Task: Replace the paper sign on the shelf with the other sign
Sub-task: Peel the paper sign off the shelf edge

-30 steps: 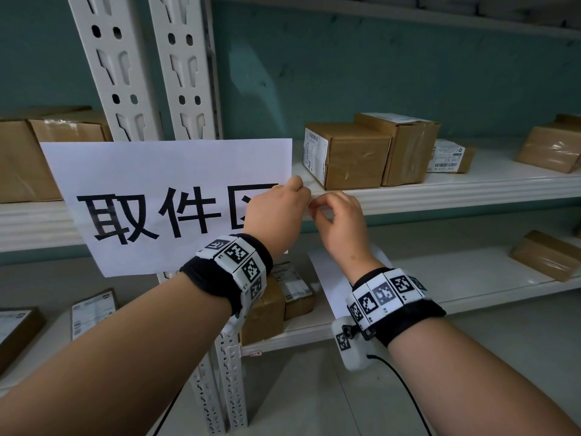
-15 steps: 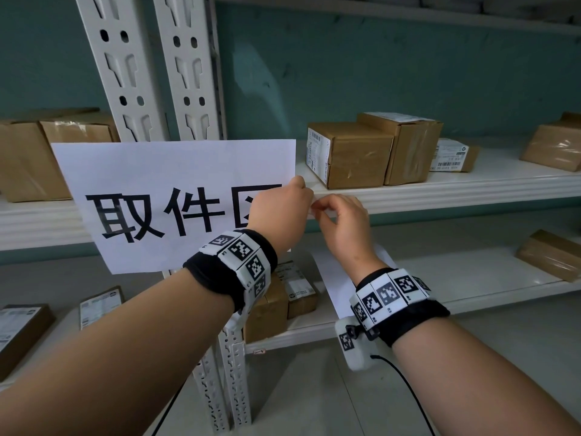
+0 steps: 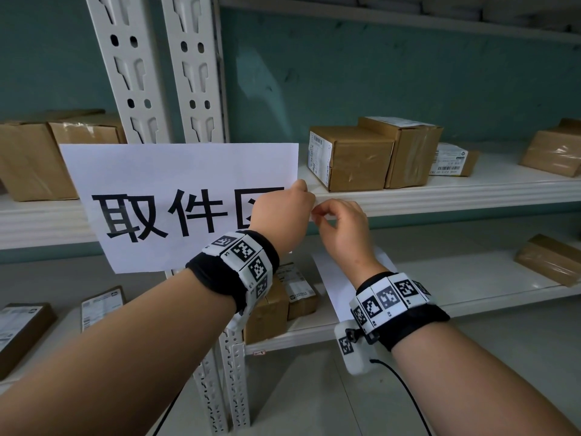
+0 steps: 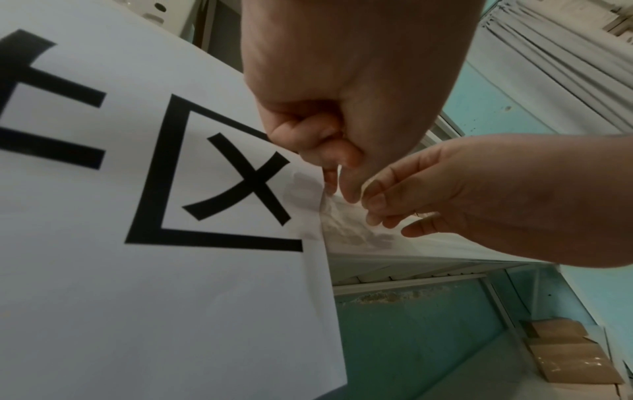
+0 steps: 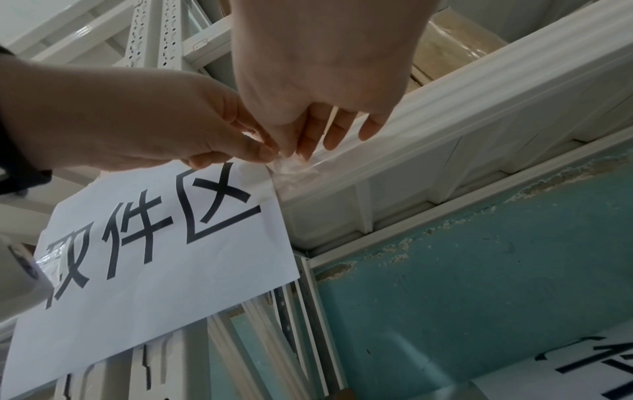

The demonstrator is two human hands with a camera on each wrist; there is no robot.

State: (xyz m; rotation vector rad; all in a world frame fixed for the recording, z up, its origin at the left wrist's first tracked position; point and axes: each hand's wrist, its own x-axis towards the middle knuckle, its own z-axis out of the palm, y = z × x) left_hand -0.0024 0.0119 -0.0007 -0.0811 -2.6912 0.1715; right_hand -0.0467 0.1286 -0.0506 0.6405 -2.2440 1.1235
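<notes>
A white paper sign [image 3: 176, 202] with large black characters hangs across the front lip of the middle shelf [image 3: 440, 196]. My left hand [image 3: 297, 199] pinches the sign's right edge, fingers curled [image 4: 337, 176]. Right beside it, my right hand [image 3: 317, 212] pinches crumpled clear tape [image 5: 294, 167] that joins the sign's right edge to the shelf lip. In the right wrist view the right hand [image 5: 294, 151] has thumb and forefinger on the tape and the other fingers straight. A second white sign [image 3: 339, 278] lies on the lower shelf, seen also in the right wrist view [image 5: 582, 370].
Perforated white uprights [image 3: 195, 73] stand behind the sign. Brown cardboard parcels [image 3: 361, 155] sit on the middle shelf just right of my hands, more at the far left [image 3: 37, 155] and on the lower shelf [image 3: 273, 306]. Another strip of tape [image 5: 51, 259] sits at the sign's left end.
Both hands stay at the sign's right edge. The right fingertips have closed in slightly toward the left hand. The view has shifted a little.
</notes>
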